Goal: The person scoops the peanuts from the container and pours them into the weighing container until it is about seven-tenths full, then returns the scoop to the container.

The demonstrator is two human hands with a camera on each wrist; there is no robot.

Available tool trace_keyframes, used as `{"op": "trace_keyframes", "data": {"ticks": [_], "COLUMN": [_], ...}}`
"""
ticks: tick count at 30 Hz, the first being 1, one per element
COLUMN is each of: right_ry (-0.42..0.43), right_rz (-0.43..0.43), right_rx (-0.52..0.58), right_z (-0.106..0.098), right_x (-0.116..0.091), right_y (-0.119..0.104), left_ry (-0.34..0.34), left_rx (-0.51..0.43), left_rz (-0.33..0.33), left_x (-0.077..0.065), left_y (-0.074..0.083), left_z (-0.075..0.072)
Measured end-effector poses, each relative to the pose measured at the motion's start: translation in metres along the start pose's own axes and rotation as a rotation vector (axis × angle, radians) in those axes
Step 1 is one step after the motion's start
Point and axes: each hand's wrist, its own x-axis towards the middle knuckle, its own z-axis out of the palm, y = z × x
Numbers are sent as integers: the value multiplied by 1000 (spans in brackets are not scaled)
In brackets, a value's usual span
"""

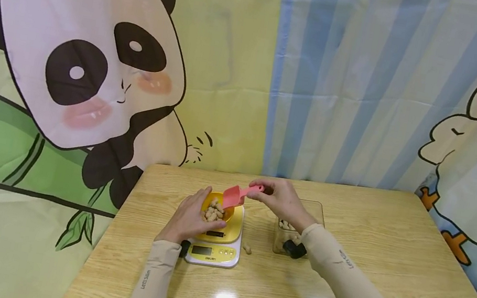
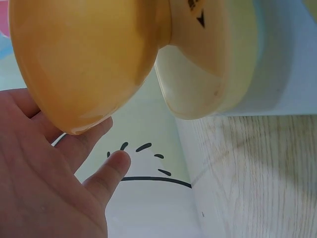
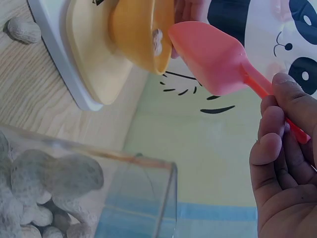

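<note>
My right hand (image 1: 283,198) pinches the handle of a pink scoop (image 1: 233,197) between thumb and fingers. The scoop's blade is tilted down over the rim of a yellow bowl (image 3: 136,29). Several peanuts (image 1: 214,212) lie in the bowl, which stands on a yellow and white kitchen scale (image 1: 213,255). With its fingers spread, my left hand (image 1: 191,218) rests against the bowl's left side. In the left wrist view, the fingers (image 2: 101,181) are fairly straight beside the bowl's underside. The scale's display reading is too small to make out.
Right of the scale stands a clear box (image 1: 319,214) holding peanuts, partly hidden by my right forearm. One loose peanut (image 1: 247,249) lies on the wooden table (image 1: 376,237) between scale and box. A printed curtain (image 1: 230,89) hangs behind the table.
</note>
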Motion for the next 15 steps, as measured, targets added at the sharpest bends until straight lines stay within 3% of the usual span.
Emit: {"op": "trace_keyframes", "data": {"ticks": [10,15], "right_ry": [-19,-4], "right_rz": [97,82], "right_rx": [136,195], "right_z": [-16,-27], "right_x": [-14,-22], "right_y": [5,13], "left_ry": [-7,-10], "left_rx": [3,4], "left_rz": [-7,-5], "left_x": [-2,-2], "left_y": [1,3], "left_z": [2,-2]}}
